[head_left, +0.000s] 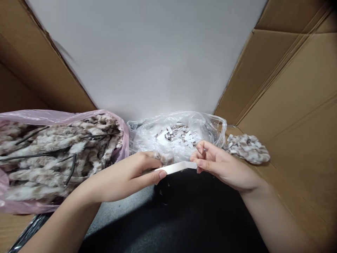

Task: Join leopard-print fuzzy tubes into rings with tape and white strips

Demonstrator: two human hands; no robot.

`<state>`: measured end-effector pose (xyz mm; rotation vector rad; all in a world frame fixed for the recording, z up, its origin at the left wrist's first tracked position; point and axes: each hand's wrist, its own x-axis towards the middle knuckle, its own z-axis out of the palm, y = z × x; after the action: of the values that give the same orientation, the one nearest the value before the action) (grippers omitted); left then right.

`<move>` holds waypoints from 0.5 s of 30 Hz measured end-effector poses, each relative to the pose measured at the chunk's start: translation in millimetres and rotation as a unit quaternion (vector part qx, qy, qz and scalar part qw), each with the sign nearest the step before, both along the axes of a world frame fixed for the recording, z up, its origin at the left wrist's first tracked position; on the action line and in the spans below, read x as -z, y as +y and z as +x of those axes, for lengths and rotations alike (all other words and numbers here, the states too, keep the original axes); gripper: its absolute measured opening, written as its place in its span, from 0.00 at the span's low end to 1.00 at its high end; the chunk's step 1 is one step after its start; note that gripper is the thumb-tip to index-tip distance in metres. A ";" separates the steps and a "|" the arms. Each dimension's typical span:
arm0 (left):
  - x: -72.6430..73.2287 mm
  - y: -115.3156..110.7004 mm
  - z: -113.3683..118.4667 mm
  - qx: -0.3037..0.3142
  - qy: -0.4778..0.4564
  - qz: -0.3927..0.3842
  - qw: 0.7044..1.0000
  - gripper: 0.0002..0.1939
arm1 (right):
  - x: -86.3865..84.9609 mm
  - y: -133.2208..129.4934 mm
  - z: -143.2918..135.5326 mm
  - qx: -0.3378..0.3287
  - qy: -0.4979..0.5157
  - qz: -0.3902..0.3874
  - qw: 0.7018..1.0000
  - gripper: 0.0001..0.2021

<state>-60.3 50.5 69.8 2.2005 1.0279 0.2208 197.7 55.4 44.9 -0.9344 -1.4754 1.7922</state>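
My left hand (131, 175) is closed, its thumb pressing one end of a white strip (175, 168). A mottled grey-brown furry piece (166, 159) shows just behind its fingers and appears held there too; most of it is hidden. At the strip's other end, my right hand (218, 161) pinches it between thumb and fingers, so the strip spans both hands with a slight bend. Just beyond them lies a clear plastic bag (139, 138) with many small white tags on brown strings (180, 135).
On the left, a pink plastic bag (125, 137) holds furry strips (60, 140) with black cords. A furry bundle (249, 149) lies at the right beside a cardboard panel (295, 95). More cardboard (39, 52) stands left, against a pale wall (158, 52).
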 end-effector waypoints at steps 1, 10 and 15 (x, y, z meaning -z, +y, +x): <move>0.3 0.4 0.2 -0.002 0.004 0.003 1.000 0.20 | -0.8 -1.6 -0.8 -0.002 0.006 -0.007 1.000 0.14; 7.9 -1.8 2.6 -0.051 0.081 0.097 0.991 0.24 | -10.4 -20.9 3.6 -0.061 0.070 -0.033 0.995 0.11; 10.1 1.5 5.4 -0.069 0.098 0.106 0.987 0.24 | -13.4 -19.0 8.8 -0.054 0.086 -0.046 0.994 0.12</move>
<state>-54.9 52.0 59.7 2.3794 1.3204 0.1860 206.6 36.4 58.3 -0.7354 -1.3670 1.9813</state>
